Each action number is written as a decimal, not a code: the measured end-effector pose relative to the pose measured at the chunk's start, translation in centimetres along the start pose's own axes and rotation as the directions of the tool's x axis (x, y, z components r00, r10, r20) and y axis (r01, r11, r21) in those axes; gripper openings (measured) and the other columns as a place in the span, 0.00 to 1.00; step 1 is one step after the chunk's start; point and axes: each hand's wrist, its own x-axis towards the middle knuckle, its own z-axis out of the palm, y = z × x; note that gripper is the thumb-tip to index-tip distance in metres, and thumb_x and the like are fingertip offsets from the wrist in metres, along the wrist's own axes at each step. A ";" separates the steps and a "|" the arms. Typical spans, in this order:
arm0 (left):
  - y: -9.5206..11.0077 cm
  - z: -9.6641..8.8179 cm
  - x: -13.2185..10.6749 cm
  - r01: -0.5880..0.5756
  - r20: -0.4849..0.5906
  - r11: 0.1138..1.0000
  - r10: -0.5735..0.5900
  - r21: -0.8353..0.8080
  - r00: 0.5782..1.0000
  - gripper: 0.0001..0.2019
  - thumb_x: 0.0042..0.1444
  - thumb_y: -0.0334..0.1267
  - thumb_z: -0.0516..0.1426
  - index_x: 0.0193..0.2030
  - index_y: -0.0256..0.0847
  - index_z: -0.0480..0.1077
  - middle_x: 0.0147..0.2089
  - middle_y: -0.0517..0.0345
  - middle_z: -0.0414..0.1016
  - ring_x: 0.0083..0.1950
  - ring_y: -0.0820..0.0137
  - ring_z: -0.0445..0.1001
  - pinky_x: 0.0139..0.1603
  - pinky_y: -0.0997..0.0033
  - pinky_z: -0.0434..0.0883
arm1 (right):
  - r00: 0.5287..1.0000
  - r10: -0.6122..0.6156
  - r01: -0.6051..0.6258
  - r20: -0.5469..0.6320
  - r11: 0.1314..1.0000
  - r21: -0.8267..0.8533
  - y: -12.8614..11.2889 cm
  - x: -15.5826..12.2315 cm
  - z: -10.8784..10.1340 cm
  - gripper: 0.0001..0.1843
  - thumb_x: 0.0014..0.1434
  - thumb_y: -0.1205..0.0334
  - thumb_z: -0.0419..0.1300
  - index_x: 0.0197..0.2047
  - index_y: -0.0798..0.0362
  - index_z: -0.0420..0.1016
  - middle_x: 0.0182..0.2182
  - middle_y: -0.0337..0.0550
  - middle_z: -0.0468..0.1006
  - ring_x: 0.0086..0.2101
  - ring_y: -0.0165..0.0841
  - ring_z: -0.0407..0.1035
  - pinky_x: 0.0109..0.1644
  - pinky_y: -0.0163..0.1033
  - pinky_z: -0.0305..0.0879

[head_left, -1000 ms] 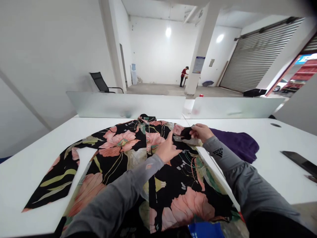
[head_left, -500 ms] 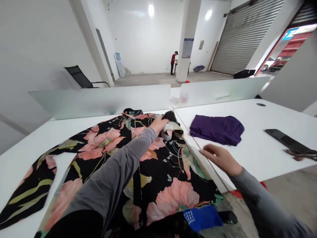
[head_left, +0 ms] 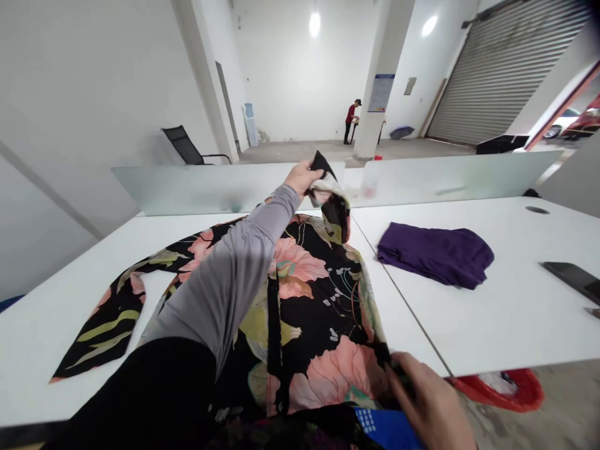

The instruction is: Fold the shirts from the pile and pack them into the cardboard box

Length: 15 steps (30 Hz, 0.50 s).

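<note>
A black shirt with large pink flowers [head_left: 300, 269] lies spread on the white table, one sleeve stretched out to the left. My left hand [head_left: 302, 177] is closed on the folded fabric of its other sleeve and holds it up above the table, near the divider. Down at the shirt's lower right corner, my right hand [head_left: 431, 400] has thumb and fingers closed around the hem. My left forearm hides part of the shirt's left front. To the right lies a folded purple cloth [head_left: 434, 253], apart from both hands.
Frosted dividers [head_left: 450, 181] run along the back of the white table [head_left: 407, 337]. A dark flat object [head_left: 574, 278] lies at the right. Below the edge is a red-rimmed bin [head_left: 527, 394]. Beyond stand a black chair [head_left: 185, 147] and a person [head_left: 350, 122].
My left hand has lifted the sleeve fabric up and toward the divider. My right hand has come down from beside the purple cloth and taken hold of the shirt's lower right hem.
</note>
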 end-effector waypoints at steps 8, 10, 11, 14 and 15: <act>-2.7 -12.2 -3.4 0.291 -0.290 0.564 -0.094 0.773 0.952 0.11 0.46 0.32 0.59 0.37 0.35 0.77 0.36 0.54 0.79 0.44 0.62 0.76 0.46 0.72 0.70 | 0.855 -0.349 0.335 0.382 0.936 0.107 -4.8 2.0 2.4 0.09 0.61 0.71 0.46 0.33 0.50 0.64 0.30 0.41 0.74 0.27 0.33 0.68 0.32 0.38 0.56; -4.0 -13.8 -4.5 0.344 -0.334 0.515 -0.116 0.785 0.935 0.11 0.46 0.31 0.59 0.37 0.35 0.77 0.37 0.51 0.80 0.46 0.61 0.76 0.47 0.70 0.70 | 0.820 -0.335 0.305 0.464 0.942 0.140 -4.9 2.6 2.5 0.09 0.57 0.73 0.48 0.33 0.51 0.64 0.32 0.41 0.75 0.29 0.33 0.69 0.33 0.38 0.56; -4.6 -14.5 -5.0 0.369 -0.354 0.487 -0.128 0.791 0.927 0.11 0.47 0.31 0.58 0.39 0.35 0.77 0.38 0.50 0.80 0.47 0.60 0.75 0.48 0.69 0.69 | 0.802 -0.319 0.280 0.505 0.948 0.153 -4.9 3.0 2.3 0.08 0.55 0.73 0.49 0.34 0.51 0.64 0.33 0.41 0.76 0.30 0.33 0.69 0.33 0.38 0.56; -6.2 -15.9 -6.0 0.419 -0.384 0.419 -0.169 0.806 0.908 0.14 0.48 0.30 0.58 0.43 0.35 0.76 0.43 0.47 0.79 0.50 0.60 0.75 0.50 0.69 0.69 | 0.740 -0.256 0.183 0.622 0.966 0.180 -4.8 4.1 1.8 0.10 0.50 0.74 0.51 0.33 0.51 0.66 0.35 0.41 0.77 0.32 0.33 0.71 0.34 0.36 0.57; -6.7 -16.2 -6.3 0.426 -0.385 0.400 -0.183 0.811 0.904 0.15 0.49 0.30 0.58 0.45 0.35 0.75 0.45 0.47 0.79 0.51 0.60 0.74 0.50 0.70 0.68 | 0.715 -0.237 0.149 0.657 0.971 0.187 -4.8 4.4 1.6 0.10 0.50 0.74 0.51 0.33 0.51 0.66 0.35 0.40 0.77 0.32 0.33 0.71 0.35 0.35 0.57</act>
